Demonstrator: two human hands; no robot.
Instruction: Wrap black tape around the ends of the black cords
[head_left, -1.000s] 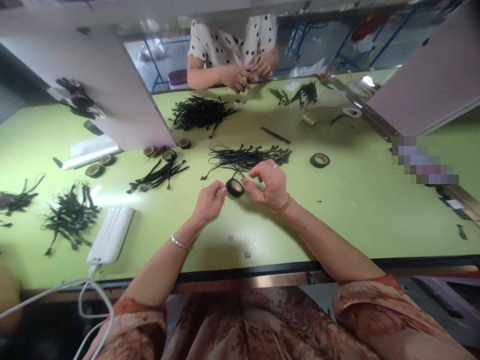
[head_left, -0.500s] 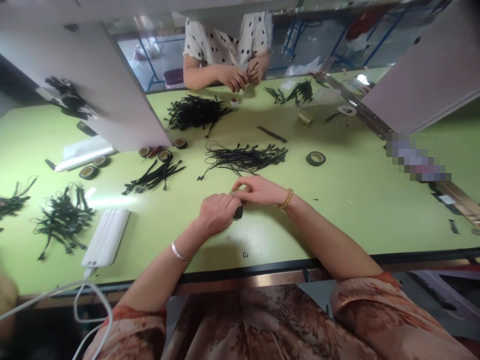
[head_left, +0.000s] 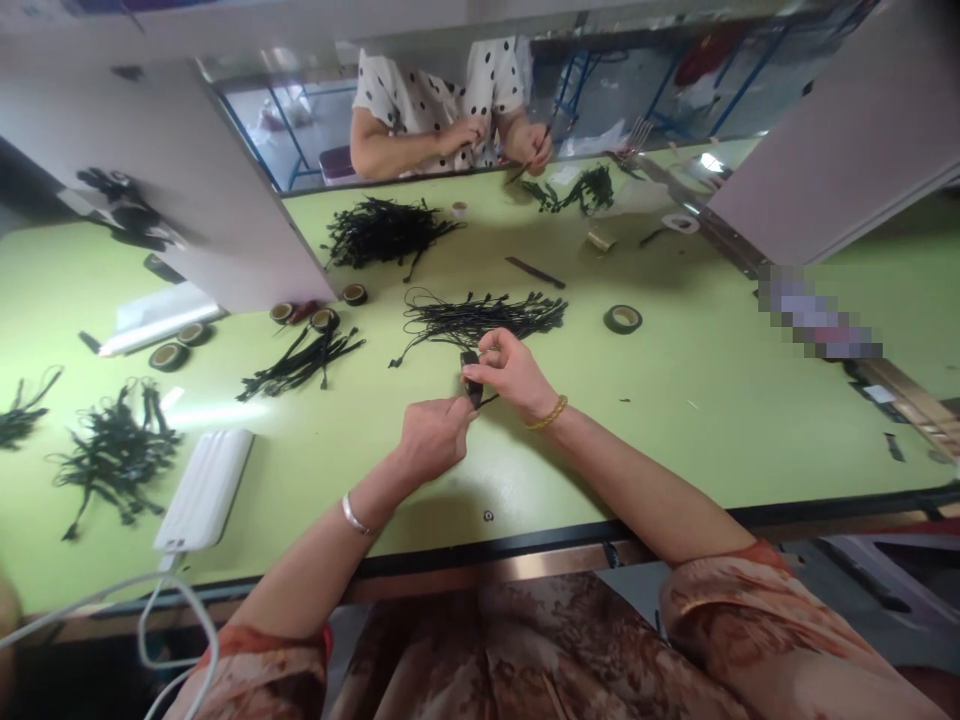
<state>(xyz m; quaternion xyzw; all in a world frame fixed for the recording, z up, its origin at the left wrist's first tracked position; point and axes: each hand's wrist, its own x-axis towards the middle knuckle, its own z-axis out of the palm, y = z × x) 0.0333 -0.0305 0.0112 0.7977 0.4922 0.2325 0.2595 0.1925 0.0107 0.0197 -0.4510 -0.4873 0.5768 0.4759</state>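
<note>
A black tape roll (head_left: 471,378) is upright between my hands, above the green table. My right hand (head_left: 512,372) pinches its upper part between thumb and fingers. Lower down, my left hand (head_left: 436,437) is closed at a short dark cable end (head_left: 487,401) beside the roll; the thing inside its fingers is mostly hidden. Just beyond my hands lies a spread of thin black cables (head_left: 487,315). Another black tape roll (head_left: 623,319) lies flat to the right of them.
On the green table (head_left: 675,440) lie more cable bundles (head_left: 300,362), a dark pile (head_left: 384,232), a white power bank (head_left: 204,490) and a flat dark tool (head_left: 535,272). Across the table, a person in a dotted top (head_left: 442,90) holds a dark strip. Upright panels (head_left: 247,210) flank the space.
My hands have moved apart, the right one lifting with the tape roll, which shows more now. The person opposite has spread their hands. The whole view has shifted slightly.
</note>
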